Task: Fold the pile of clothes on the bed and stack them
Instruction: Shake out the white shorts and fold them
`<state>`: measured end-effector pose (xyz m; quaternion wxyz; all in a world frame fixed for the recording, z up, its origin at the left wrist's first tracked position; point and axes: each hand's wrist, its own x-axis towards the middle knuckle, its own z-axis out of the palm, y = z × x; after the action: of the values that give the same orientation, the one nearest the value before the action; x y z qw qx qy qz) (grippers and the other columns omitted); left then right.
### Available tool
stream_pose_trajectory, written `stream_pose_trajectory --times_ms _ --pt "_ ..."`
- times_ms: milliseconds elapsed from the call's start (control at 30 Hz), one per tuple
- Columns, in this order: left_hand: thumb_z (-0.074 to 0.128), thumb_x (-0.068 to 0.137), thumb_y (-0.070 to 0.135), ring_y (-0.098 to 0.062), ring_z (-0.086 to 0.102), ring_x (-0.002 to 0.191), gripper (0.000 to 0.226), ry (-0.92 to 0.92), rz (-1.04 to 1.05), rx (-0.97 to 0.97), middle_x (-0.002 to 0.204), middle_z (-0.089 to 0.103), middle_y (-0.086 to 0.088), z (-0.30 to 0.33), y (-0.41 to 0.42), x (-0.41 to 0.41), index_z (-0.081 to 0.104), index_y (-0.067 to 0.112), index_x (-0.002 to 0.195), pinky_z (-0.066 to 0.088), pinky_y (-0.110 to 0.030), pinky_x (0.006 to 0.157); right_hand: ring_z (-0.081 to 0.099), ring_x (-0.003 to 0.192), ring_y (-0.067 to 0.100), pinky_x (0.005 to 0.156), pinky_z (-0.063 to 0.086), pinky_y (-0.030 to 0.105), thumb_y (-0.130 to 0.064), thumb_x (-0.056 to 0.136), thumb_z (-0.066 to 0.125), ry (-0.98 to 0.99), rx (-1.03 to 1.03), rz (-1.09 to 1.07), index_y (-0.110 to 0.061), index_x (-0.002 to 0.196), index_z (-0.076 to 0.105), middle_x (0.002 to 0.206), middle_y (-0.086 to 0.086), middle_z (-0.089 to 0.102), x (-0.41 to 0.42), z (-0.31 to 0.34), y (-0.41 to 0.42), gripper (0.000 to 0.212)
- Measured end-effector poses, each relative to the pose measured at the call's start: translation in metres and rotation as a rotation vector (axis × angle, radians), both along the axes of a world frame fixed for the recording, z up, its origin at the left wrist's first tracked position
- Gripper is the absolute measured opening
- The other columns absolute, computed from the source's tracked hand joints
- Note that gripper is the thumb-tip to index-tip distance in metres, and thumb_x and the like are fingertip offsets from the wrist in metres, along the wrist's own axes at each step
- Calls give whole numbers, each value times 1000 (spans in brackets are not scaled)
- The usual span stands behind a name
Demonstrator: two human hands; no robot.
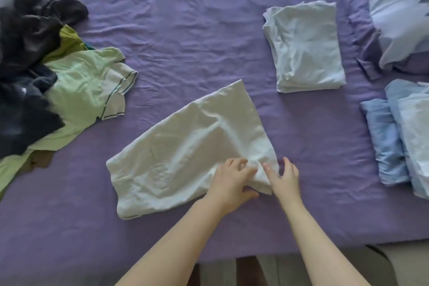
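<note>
A white garment lies partly folded in a long slanted strip across the middle of the purple bed. My left hand grips its near right corner, thumb under the cloth edge and fingers curled on top. My right hand touches the same corner from the right with spread fingers. A folded pale blue-white garment lies flat further back on the right. An unfolded pile of black, green and light green clothes sits at the left.
Folded light blue clothes lie at the right edge. A blue patterned pillow or duvet fills the back right corner. The bed's near edge runs along the bottom, with floor below it.
</note>
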<state>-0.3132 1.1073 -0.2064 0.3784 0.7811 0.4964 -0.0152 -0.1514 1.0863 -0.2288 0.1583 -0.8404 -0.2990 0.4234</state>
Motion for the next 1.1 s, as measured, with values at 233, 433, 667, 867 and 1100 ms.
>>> stream_pose_trajectory --times_ms 233,433,667,867,1100 --pt "64 81 10 -17 57 88 15 -156 409 -187 88 61 5 7 7 16 68 20 91 41 -28 70 63 72 16 59 50 26 -22 80 73 511 30 -181 -6 91 67 81 4 68 24 27 24 20" --pt "73 78 20 -8 60 75 5 -583 591 -586 79 68 4 37 14 30 69 22 81 46 -25 69 62 68 7 57 50 22 -34 75 76 600 345 -8 -24 84 70 76 -4 68 55 90 58 15" --pt "73 83 27 0 60 93 23 -386 539 -574 106 63 10 25 22 73 65 35 102 48 -26 91 57 85 13 65 42 21 -28 89 61 215 -41 142 -13 97 65 94 -2 66 104 44 36 18" --pt "66 87 30 -7 55 92 65 -148 -118 -261 144 36 19 19 75 124 34 38 143 39 -18 83 62 87 6 70 48 12 -12 86 66 377 119 -16 -19 95 65 94 -6 69 135 35 18 12" --pt "65 89 28 -22 66 82 9 -18 -217 -374 93 59 1 15 98 147 66 23 96 48 -32 67 64 92 6 73 56 21 2 91 52 635 269 -350 -18 97 61 99 0 69 138 31 7 22"
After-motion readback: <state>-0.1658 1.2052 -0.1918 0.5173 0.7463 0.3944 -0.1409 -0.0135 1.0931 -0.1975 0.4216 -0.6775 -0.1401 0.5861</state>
